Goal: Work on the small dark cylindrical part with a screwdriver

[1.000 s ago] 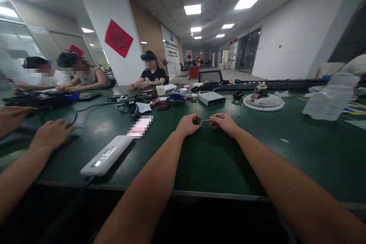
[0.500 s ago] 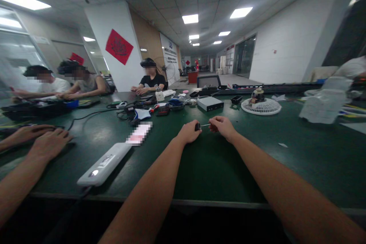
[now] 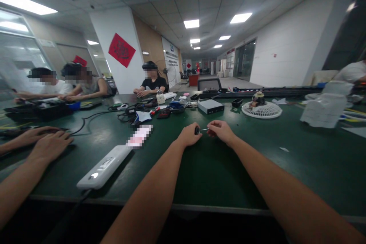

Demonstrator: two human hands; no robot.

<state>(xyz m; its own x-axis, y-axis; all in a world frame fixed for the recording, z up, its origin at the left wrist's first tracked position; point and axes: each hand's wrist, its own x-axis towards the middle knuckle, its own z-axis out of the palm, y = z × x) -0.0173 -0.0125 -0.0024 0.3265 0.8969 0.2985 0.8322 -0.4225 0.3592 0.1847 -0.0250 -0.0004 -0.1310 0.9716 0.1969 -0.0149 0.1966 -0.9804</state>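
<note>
Two hands face each other on my feed, over the worktop [image 3: 217, 183]: left hand [image 3: 188, 135] gripping a black part [image 3: 197, 131], right hand [image 3: 220, 131] pinching a rod [image 3: 204, 129] aimed at it. I can't tell whether they touch. Beyond sits a box [image 3: 211, 106], a white grille [image 3: 262, 111] to its right.

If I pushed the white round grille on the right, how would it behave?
The grille lies flat and wide, so it would likely slide, not roll. Its thin ribs might flex. The motor-like part on top probably adds weight.
</note>
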